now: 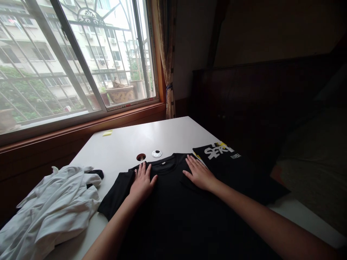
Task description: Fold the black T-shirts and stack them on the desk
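A black T-shirt (168,202) lies spread out on the white table (173,131), its collar toward the far side. My left hand (142,182) rests flat on its left shoulder, fingers spread. On the right shoulder lies my right hand (200,173), palm down with the fingers stretched out. Neither hand grips the cloth. Just right of the shirt is another black garment (238,173) with white and yellow lettering. The lower part of the T-shirt runs out of view at the bottom.
White clothes (62,206) lie heaped at the left edge. A round hole (141,157) and a silver disc (157,154) are beyond the collar. Yellow paper (107,133) lies near the far left corner. The window (108,54) stands behind, with a curtain (169,65).
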Tool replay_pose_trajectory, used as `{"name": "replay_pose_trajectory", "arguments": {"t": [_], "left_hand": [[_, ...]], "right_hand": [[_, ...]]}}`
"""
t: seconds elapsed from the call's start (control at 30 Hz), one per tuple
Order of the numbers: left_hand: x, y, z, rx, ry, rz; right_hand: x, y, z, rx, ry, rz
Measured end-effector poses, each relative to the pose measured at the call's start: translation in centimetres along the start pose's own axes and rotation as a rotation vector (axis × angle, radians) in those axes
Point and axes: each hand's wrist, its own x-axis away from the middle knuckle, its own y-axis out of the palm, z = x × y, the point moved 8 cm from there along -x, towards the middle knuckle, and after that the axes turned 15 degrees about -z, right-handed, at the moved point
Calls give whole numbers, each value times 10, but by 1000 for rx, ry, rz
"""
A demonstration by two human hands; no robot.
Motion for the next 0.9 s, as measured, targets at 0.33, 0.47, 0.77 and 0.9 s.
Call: {"name": "replay_pose_trajectory", "arguments": {"t": [0.33,0.47,0.77,0.9], "left_hand": [[2,-3,-36,-114,-97,23],[1,-7,-36,-139,-92,3],[-2,-8,-38,-173,-121,-35],[-2,-7,-39,-171,-119,-29]], "right_hand": [[0,-1,3,7,38,-37],[3,-6,-7,2,43,-17],[7,11,-31,31,-76,-61],[3,5,-30,5,-65,-82]]}}
